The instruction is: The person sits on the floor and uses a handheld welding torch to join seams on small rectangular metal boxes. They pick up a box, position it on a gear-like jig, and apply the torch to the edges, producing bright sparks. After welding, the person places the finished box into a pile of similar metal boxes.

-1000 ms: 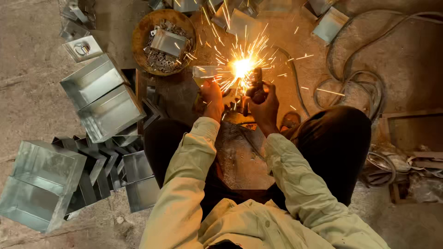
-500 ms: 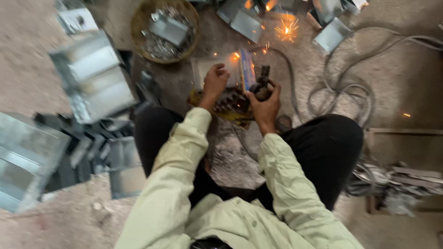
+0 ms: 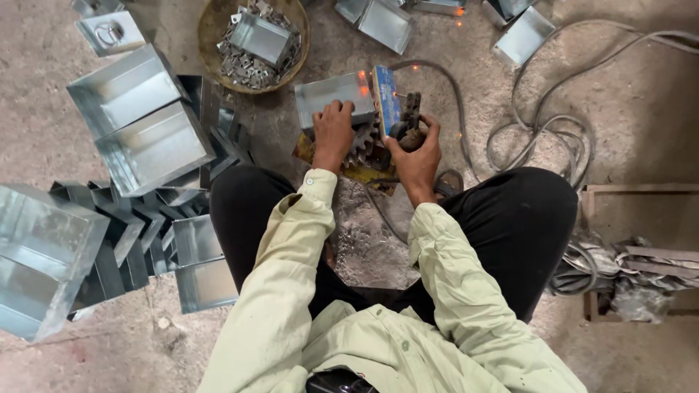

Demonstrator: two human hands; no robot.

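Upper centre: left hand (image 3: 333, 131) presses the metal box (image 3: 333, 97) flat; right hand (image 3: 416, 149) grips the welding holder (image 3: 408, 118). Seam spots glow; finished boxes (image 3: 138, 116) stacked upper left.

Both arms stretched forward; left grip (image 3: 333, 133) pressed palm-down, right grip (image 3: 416, 149) fingers curled closed.

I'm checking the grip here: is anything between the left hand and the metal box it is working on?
Nothing visible. The left hand rests directly on the open metal box, fingers over its near edge. The right hand grips a dark tool beside the box's right end, where small orange glows show. A toothed gear lies between the hands.
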